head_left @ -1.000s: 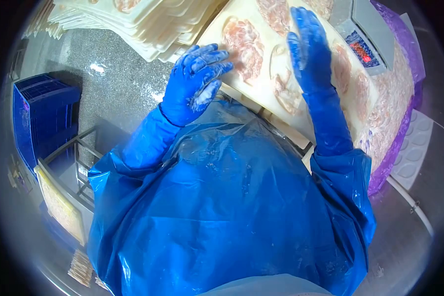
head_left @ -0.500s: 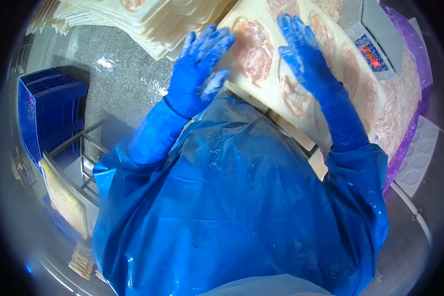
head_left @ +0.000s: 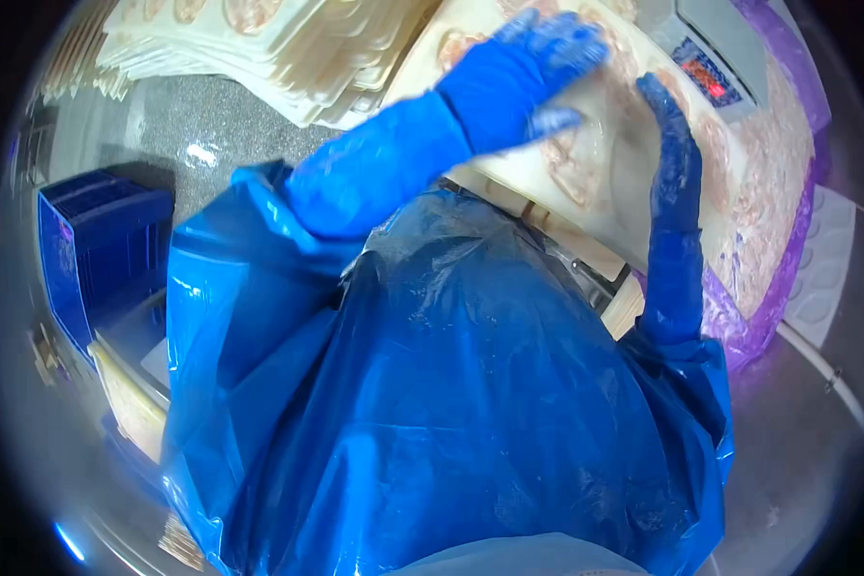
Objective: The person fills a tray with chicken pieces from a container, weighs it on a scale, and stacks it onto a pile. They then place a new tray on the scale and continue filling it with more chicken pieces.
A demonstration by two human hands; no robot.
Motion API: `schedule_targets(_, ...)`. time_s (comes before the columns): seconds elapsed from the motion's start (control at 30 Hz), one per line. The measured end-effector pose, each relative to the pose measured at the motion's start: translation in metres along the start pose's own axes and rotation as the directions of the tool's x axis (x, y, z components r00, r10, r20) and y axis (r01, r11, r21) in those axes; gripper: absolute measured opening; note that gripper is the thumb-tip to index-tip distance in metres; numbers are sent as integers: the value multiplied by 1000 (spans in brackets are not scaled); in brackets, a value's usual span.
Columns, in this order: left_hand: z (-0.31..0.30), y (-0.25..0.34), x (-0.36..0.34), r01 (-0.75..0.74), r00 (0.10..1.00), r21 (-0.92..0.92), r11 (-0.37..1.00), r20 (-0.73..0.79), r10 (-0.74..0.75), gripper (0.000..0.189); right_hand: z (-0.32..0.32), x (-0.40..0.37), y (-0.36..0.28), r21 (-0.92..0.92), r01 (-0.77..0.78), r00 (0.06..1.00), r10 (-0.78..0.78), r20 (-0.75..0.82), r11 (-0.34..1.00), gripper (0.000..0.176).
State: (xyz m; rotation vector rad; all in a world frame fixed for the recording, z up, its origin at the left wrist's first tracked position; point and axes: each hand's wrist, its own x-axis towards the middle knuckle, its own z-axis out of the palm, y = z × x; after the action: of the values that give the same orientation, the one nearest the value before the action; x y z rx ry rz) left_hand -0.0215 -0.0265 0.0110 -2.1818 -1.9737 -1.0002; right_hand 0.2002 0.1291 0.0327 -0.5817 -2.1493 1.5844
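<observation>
My left hand (head_left: 547,72), in a blue glove smeared with pale residue, reaches over the white moulded tray (head_left: 624,182). Its fingers are apart and it holds nothing. The tray's hollows carry pinkish minced meat (head_left: 574,171). My right hand (head_left: 670,115) is gloved too and seen edge-on at the tray's right part; most of its fingers are hidden, so its grip is unclear. Meat also shows beyond both hands, and my left hand covers some of the tray.
Stacked white trays (head_left: 326,48) stand at the top left. A grey device with a lit display (head_left: 706,72) is at the upper right, beside a heap of minced meat (head_left: 773,202) on purple film (head_left: 787,274). A blue crate (head_left: 106,259) stands at the left.
My left hand has moved right, from the tray's left edge to over its middle. My right hand has shifted right and turned edge-on.
</observation>
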Motion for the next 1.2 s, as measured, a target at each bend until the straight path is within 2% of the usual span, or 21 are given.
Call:
schedule_targets(0.03,18,-22,0,20,999,-44,999,40,-19,72,-2,-15,0,-10,-39,999,39,-20,999,46)
schedule_targets(0.1,10,-40,-17,1,991,204,979,133,-28,66,-2,-43,-6,-72,-85,994,80,-80,994,46)
schedule_targets(0.23,-13,0,-22,47,987,-57,997,158,-38,65,44,-65,-36,-290,-181,976,135,-171,940,55)
schedule_targets(0.27,-16,12,-18,104,980,-208,972,187,-65,64,57,-65,-33,-452,-146,983,78,-165,880,60)
schedule_targets(0.33,12,31,-20,-41,972,11,999,233,37,60,70,-67,-14,-741,-32,990,-81,-116,670,70)
schedule_targets(0.37,16,45,-17,-67,947,164,984,320,11,58,71,-72,-1,-674,7,992,-91,-90,739,58)
schedule_targets(0.43,12,62,-4,-53,906,52,997,422,26,48,77,-76,-1,-719,17,983,-144,-116,695,40)
schedule_targets(0.47,17,65,-4,33,897,-7,999,442,-26,43,79,-78,-3,-590,-83,985,-23,-170,803,31)
schedule_targets(0.53,26,72,-5,91,881,-68,994,470,-48,38,83,-77,-4,-643,-107,984,-12,-177,758,14)
schedule_targets(0.6,36,79,-8,371,878,-451,812,454,-149,33,77,-83,-8,-462,-121,965,-5,-261,879,17)
schedule_targets(0.63,42,81,-5,362,875,-448,817,466,-132,33,74,-87,-7,-257,-96,951,12,-309,962,21)
schedule_targets(0.7,53,83,-1,544,833,-705,456,520,-191,37,64,-84,8,-222,37,914,-123,-387,974,22)
schedule_targets(0.77,50,87,14,557,827,-783,277,494,-267,41,60,-68,12,343,344,857,-144,-495,874,19)
schedule_targets(0.83,29,79,64,420,864,-888,185,330,-381,40,23,-31,-22,-211,421,715,-466,-521,882,20)
schedule_targets(0.93,-3,43,156,156,952,-649,744,-101,-287,38,-43,25,-46,-77,610,712,-588,-384,789,40)
schedule_targets(0.97,7,-1,170,140,964,-587,798,-104,-245,44,-60,38,-44,-83,588,732,-573,-368,805,56)
schedule_targets(1.0,12,-1,165,182,982,-180,967,-23,-189,53,-81,8,-43,-301,576,659,-650,-379,760,48)
schedule_targets(1.03,19,2,163,141,984,254,957,73,-165,64,-101,-22,-41,-504,521,578,-719,-386,689,43)
schedule_targets(1.1,72,71,135,-71,994,-236,969,-97,49,53,-113,-105,1,-742,144,868,-443,-223,655,61)
schedule_targets(1.17,110,129,94,13,998,-578,816,63,28,60,-96,-176,18,-766,19,979,-166,-115,642,74)
schedule_targets(1.2,127,147,78,-71,981,-390,918,141,136,66,-93,-184,33,-803,-6,986,-133,-105,596,73)
